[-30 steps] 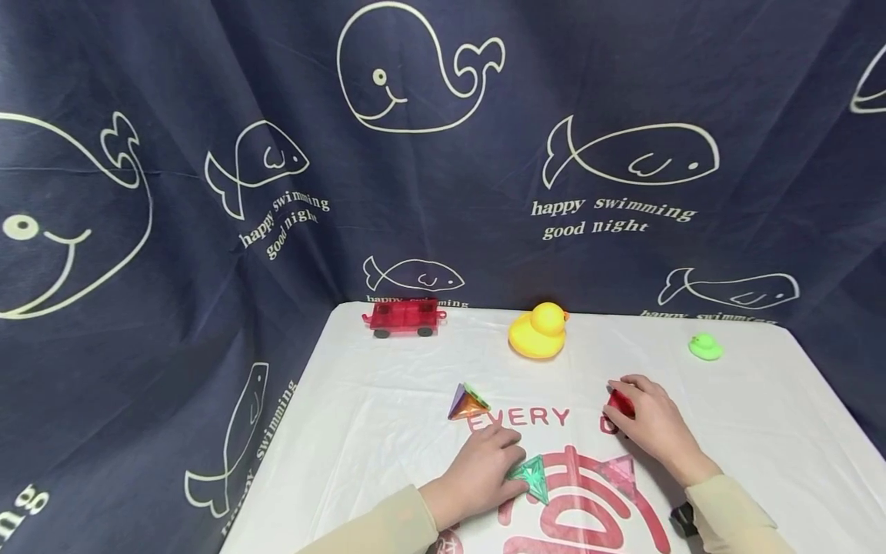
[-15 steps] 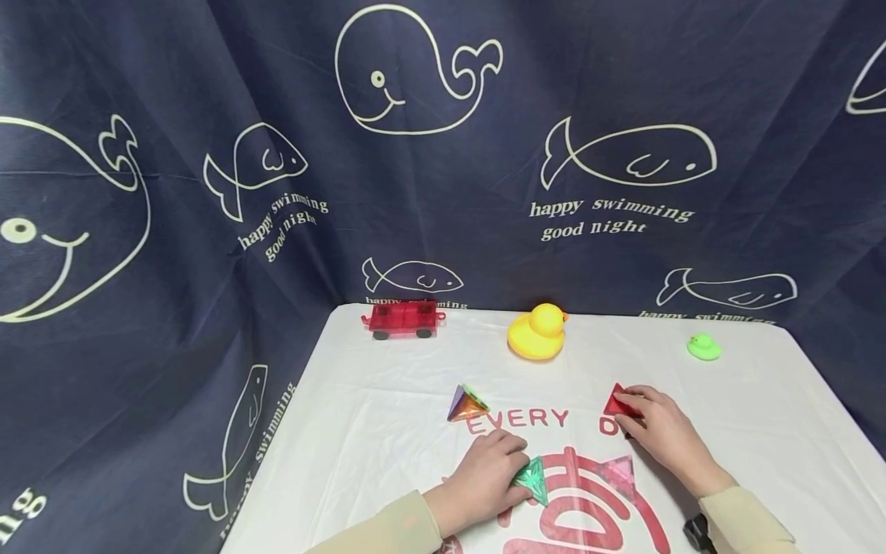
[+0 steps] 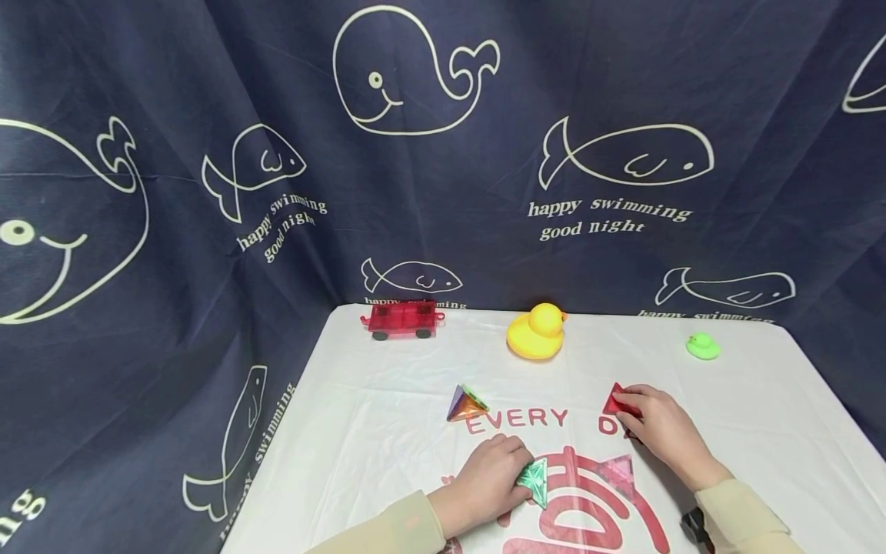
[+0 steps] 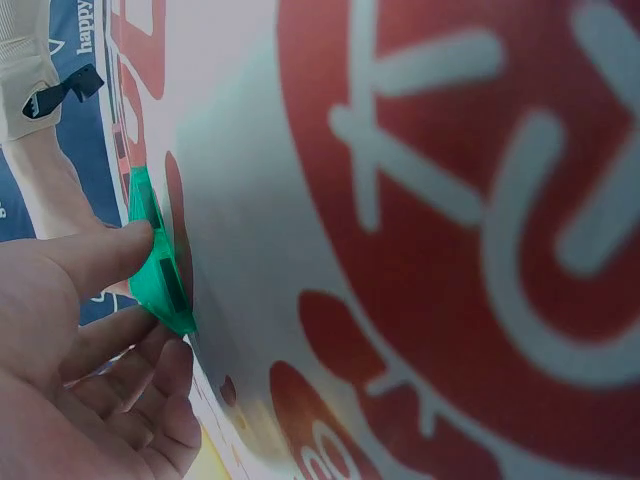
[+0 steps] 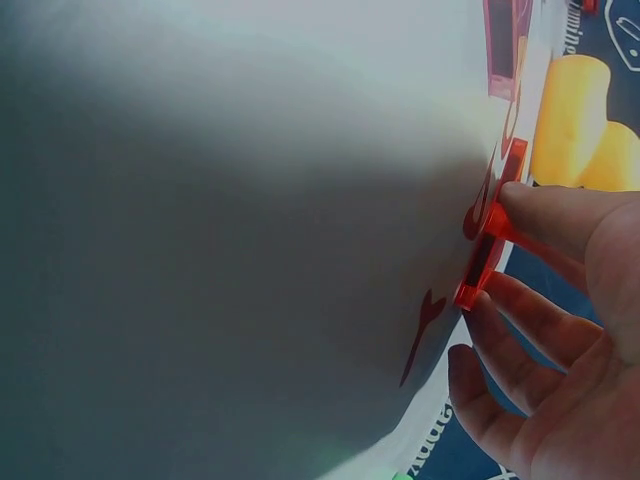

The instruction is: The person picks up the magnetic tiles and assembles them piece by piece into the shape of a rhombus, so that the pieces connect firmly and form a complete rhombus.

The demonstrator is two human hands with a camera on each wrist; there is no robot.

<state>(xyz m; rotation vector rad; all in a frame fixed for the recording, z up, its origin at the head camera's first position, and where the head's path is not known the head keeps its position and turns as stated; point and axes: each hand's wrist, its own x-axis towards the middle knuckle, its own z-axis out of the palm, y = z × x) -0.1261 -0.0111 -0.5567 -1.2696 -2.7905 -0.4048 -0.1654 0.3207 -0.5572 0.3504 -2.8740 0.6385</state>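
Observation:
My left hand (image 3: 484, 481) pinches a green translucent triangular magnetic tile (image 3: 537, 483) at its left edge, low over the printed tablecloth. In the left wrist view the thumb lies on the near face of the green tile (image 4: 165, 270), with fingers behind it. On the right, my other hand (image 3: 663, 431) pinches a red triangular magnetic tile (image 3: 613, 402) between thumb and fingers; its right part is hidden by them. The right wrist view shows the red tile (image 5: 488, 245) nearly edge-on, close to the cloth. Between the hands lies a pink triangular tile (image 3: 619, 475).
Beyond the left hand stands a small pyramid of purple, orange and green tiles (image 3: 467, 405). Along the back are a red wheeled car base (image 3: 403, 318), a yellow duck (image 3: 536, 335) and a small green duck (image 3: 703, 346). A dark blue curtain (image 3: 484, 200) hangs behind the table.
The right hand's fingers have shifted right on the red tile, baring more of it, and its forearm has moved slightly. The left hand has sunk a little, still pinching the green tile.

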